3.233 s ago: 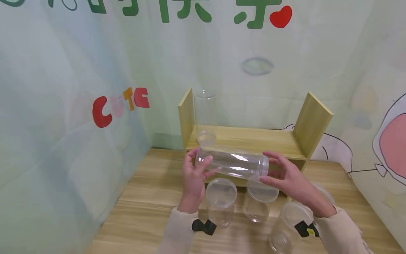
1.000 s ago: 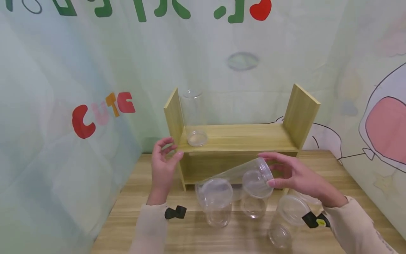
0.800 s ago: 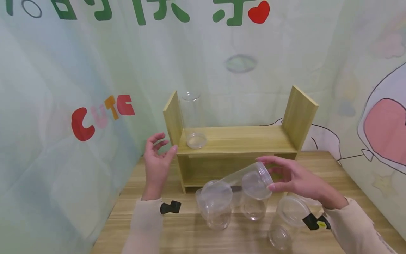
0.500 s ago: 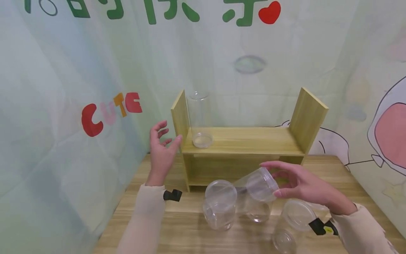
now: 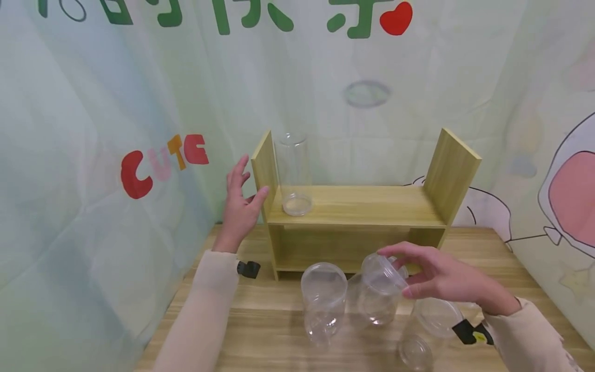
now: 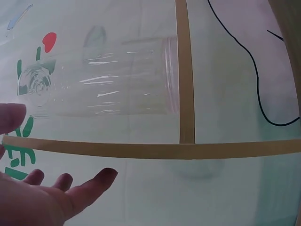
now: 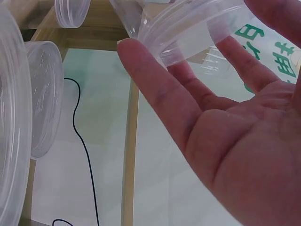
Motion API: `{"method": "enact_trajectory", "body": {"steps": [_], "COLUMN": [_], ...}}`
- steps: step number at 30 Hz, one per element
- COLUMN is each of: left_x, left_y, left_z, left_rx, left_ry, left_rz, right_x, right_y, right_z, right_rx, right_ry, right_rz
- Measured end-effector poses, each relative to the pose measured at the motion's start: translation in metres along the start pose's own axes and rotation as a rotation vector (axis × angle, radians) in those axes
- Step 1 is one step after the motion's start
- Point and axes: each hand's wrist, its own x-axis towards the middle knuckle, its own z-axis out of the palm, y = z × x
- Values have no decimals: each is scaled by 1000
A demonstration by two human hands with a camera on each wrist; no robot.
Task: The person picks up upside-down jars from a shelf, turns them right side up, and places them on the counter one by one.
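Observation:
My right hand [image 5: 441,276] grips the lidded end of a clear plastic jar [image 5: 383,275], fingers and thumb spread around its rim. That jar slants down to the left over the standing jars, its far end hard to make out. In the right wrist view the fingers curve around the clear lid [image 7: 188,30]. My left hand [image 5: 240,212] is raised beside the left panel of the wooden shelf [image 5: 367,204], fingers apart and holding nothing. Close to it, another tall clear jar [image 5: 294,168] stands upright on the upper board, also visible in the left wrist view [image 6: 108,77].
Several lidded clear jars stand on the wooden table, including a left jar [image 5: 324,284] and a front right jar [image 5: 434,320]. The shelf has a right upright panel [image 5: 453,175] and a lower compartment [image 5: 344,248]. A printed curtain [image 5: 348,119] hangs behind.
My left hand has let go of the held jar and moved up and left to the shelf's side panel. The right hand has lowered the jar's lidded end, and the jar has tilted.

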Motion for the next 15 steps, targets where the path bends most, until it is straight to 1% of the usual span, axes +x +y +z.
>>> {"method": "enact_trajectory", "body": {"steps": [3, 7, 10, 14, 15], "left_x": [-2, 1, 8, 17, 18], "left_y": [11, 12, -2, -23, -25], "left_z": [2, 5, 7, 8, 8], "left_rx": [15, 24, 24, 23, 24], "left_ry": [-25, -41, -39, -9, -2], "left_rz": [10, 21, 35, 68, 77], "right_x": [-1, -4, -5, -2, -2], "right_y": [3, 4, 3, 2, 1], "right_z": [3, 5, 5, 6, 7], "right_rx": [-36, -107, -177, -243, -248], "right_ry": [-6, -8, -10, -15, -16], "right_rz": [-14, -3, 7, 20, 26]}}
